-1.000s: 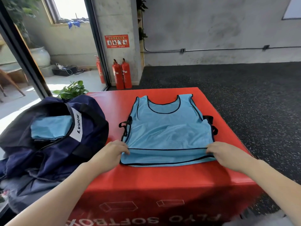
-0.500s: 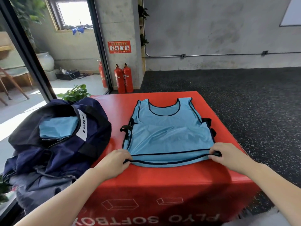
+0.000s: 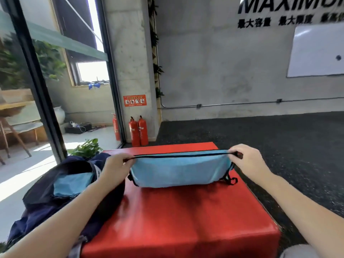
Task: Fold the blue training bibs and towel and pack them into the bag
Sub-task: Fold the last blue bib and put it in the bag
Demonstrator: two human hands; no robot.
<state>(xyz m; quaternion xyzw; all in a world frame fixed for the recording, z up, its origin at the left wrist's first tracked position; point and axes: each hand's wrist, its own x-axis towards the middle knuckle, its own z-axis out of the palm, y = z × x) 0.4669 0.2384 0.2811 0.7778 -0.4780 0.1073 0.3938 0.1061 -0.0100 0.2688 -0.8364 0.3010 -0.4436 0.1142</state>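
Bib mid-fold, 1 already packed

Both hands, left hand (image 3: 115, 167) and right hand (image 3: 247, 161), pinch the blue bib's (image 3: 180, 172) hem above the red worktop (image 3: 176, 216); folded blue piece sits in the navy bag (image 3: 55, 194). Towel not visible.

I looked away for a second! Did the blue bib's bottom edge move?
Yes. The hem went up and away toward the red box's far edge.
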